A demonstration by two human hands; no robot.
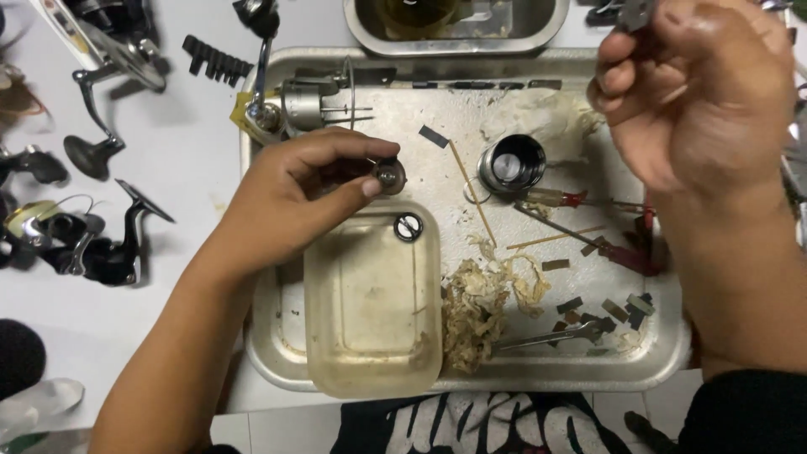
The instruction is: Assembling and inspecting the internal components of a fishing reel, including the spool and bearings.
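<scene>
while left hand (307, 189) pinches round part (389, 175), washer (408, 227) in tub (374, 336)

Metal tray (277, 336) at centre; in it, plastic tub (374, 336) at 7 o'clock with a ring part (408, 227) inside its far edge; spool (511, 164) at 1 o'clock, rag (538, 118) behind it; screwdrivers (588, 227) at 3 o'clock; wrench (551, 336) at 5 o'clock. Left hand (294, 197) at 10 o'clock pinching a small round part (389, 175); right hand (698, 92) at 2 o'clock; fishing reels (84, 235) on the table, 9 o'clock of the tray.

A repair workbench: dismantled fishing reels (80, 231) at the frame's left, a greasy metal tray (672, 353) of screwdrivers (588, 200) and parts at centre.
</scene>
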